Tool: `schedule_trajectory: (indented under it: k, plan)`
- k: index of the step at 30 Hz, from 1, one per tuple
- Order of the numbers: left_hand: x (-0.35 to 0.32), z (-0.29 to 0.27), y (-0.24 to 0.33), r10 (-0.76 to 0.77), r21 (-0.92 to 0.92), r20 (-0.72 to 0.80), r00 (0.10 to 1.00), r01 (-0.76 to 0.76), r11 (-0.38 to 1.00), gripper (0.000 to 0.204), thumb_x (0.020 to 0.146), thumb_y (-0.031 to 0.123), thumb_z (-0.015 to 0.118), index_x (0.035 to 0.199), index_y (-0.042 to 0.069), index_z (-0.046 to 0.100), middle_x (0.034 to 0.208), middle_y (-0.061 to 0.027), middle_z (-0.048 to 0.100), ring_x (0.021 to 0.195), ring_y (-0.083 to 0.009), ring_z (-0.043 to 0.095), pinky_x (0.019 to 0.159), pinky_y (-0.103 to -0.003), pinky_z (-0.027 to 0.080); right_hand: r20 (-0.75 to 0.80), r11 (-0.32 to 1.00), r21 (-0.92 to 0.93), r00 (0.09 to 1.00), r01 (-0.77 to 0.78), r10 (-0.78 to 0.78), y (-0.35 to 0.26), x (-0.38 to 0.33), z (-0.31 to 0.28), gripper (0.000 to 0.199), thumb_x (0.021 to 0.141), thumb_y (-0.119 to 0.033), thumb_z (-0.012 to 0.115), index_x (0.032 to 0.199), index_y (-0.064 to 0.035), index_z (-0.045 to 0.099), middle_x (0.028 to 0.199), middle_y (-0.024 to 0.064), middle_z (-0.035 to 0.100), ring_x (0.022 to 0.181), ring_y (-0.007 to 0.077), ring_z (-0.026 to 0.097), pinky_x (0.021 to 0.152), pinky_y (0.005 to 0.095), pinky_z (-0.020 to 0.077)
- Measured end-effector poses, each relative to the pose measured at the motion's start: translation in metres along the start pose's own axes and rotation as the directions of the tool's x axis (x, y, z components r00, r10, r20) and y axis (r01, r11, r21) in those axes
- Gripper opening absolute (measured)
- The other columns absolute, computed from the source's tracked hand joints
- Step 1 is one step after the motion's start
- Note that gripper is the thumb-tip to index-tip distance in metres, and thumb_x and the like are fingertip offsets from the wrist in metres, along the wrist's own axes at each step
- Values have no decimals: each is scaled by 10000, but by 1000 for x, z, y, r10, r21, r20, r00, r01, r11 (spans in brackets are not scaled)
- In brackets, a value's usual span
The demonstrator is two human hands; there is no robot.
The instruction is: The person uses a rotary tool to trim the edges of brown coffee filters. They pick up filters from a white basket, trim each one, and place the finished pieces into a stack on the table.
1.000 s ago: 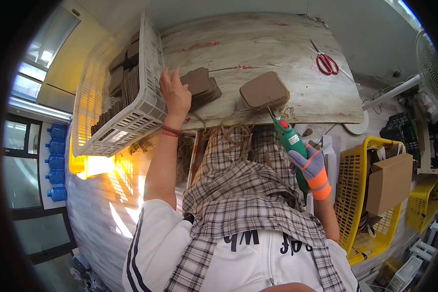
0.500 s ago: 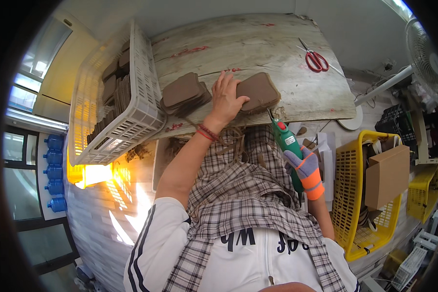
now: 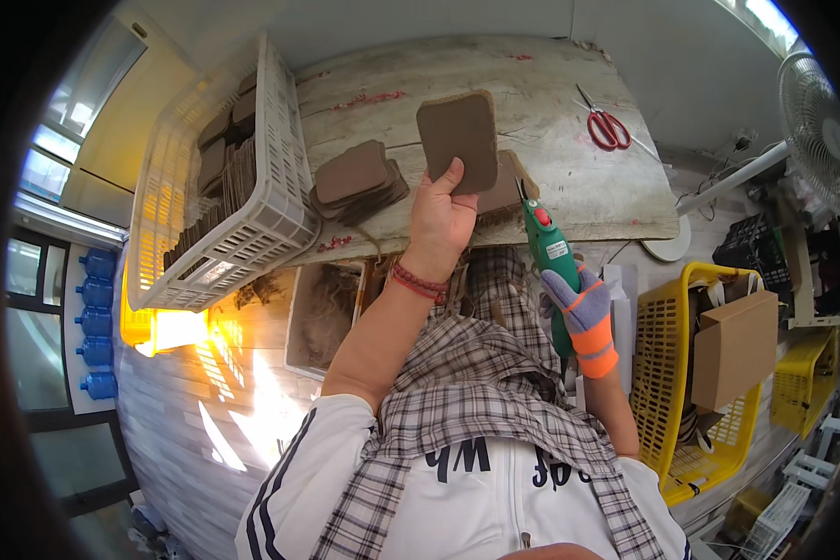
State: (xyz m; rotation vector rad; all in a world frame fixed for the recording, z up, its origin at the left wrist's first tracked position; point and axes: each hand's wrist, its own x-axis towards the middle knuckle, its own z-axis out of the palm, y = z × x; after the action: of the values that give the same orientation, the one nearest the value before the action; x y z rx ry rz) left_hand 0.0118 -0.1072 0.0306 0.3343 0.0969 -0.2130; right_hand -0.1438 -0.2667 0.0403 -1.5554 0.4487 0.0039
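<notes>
Raised above the table, a brown flat pad [image 3: 456,131] with rounded corners is held upright in my left hand [image 3: 441,222], thumb across its near face. Behind it, another brown pad [image 3: 511,179] lies near the table's front edge, partly covered. To the left rests a loose stack of similar pads [image 3: 353,174]. My right hand [image 3: 581,306], in a grey and orange glove, is closed around a green handheld power tool [image 3: 551,245] with a red button. The tool's thin tip points up, close to the lying pad but apart from the raised one.
A white slatted crate [image 3: 287,140] full of brown pads stands at the table's left. Red-handled scissors [image 3: 608,131] lie at the far right of the worn table [image 3: 373,70]. Right of me are a yellow basket [image 3: 651,392], a cardboard box [image 3: 733,355] and a fan [image 3: 819,121].
My left hand was spread beside the pad at the table's edge; now it holds a pad up off the table. The tool in my right hand has shifted only slightly.
</notes>
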Motion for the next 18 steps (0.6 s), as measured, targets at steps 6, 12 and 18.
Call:
schedule_trajectory:
  k: [6,12,18]
  plan:
    - [5,-2,-16,-44,-219,-5,999,42,975,361,853,-16,585,1188,45,468,1180,-98,559,1101,-262,541,982,-392,450,-2,1000,-3,1000,29,-29,-4,5,11,381,789,-245,734,1024,11,577,691,20,615,534,59,544,466,201,429]
    - [0,1,-30,-53,-213,-6,999,50,976,359,859,-7,577,1199,42,475,1201,-100,554,1120,-268,531,999,-406,430,-24,998,61,999,30,-29,-15,1,17,343,798,-218,726,1013,3,578,666,18,606,521,62,541,463,198,421]
    - [-14,-4,-41,-85,-124,6,996,85,989,392,867,3,571,1235,78,462,1223,-87,543,1138,-260,518,1002,-401,419,-64,992,116,997,52,-44,-21,4,17,305,802,-202,721,973,4,574,648,27,599,500,73,531,451,205,405]
